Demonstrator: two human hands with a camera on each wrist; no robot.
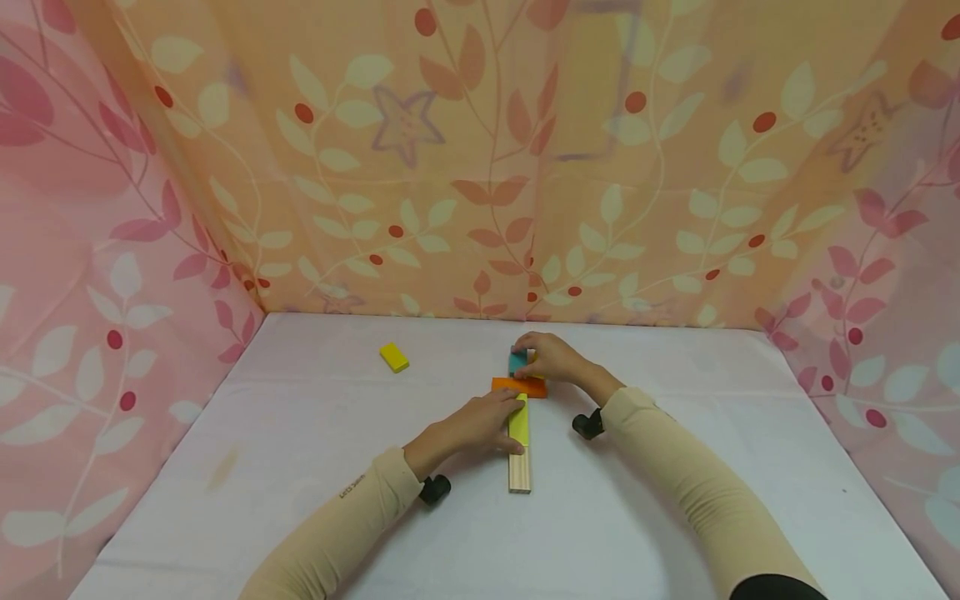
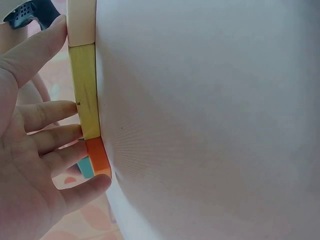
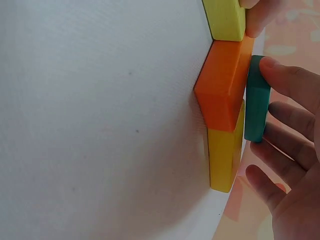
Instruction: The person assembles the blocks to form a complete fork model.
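Observation:
My right hand [image 1: 555, 357] pinches a teal block [image 3: 257, 100] between thumb and fingertips, above the far end of a row of blocks. Below that hand a yellow block [image 3: 222, 160] meets the orange block [image 3: 220, 82], which lies crosswise; in the head view the hand mostly hides the yellow one. A yellow-green block [image 1: 518, 421] runs from the orange block's near side, followed by a plain wooden block [image 1: 520, 471]. Alongside the row lies my left hand [image 1: 480, 421], fingers extended, with fingertips touching the sides of the blocks and the thumb by the wooden one.
Apart from the row, another yellow block [image 1: 393, 357] lies at the back left of the white-covered table [image 1: 315, 467]. Patterned cloth [image 1: 480, 167] hangs along the back edge and both sides. Each wrist carries a small black camera [image 1: 588, 424].

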